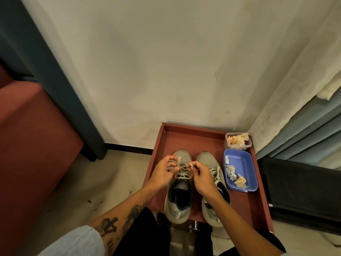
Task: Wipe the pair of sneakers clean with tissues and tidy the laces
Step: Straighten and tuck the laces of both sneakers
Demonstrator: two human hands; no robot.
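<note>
Two grey sneakers stand side by side, toes away from me, in a reddish-brown tray (245, 206). Over the left sneaker (178, 204), my left hand (164, 172) pinches one end of its pale lace (181, 169) and my right hand (201, 177) pinches the other end, both above the eyelets. The right sneaker (208, 159) lies partly under my right wrist, with its lace loose across the tongue. Crumpled used tissues (232, 174) lie in a blue tub (241, 159) on the tray's right side.
A clear plastic box (238, 141) with yellowish crumpled tissues stands behind the blue tub. The tray sits against a cream wall. A red-brown block (33, 137) is at the left, a dark frame (302, 193) at the right. Dirt crumbs speckle the floor (103, 196).
</note>
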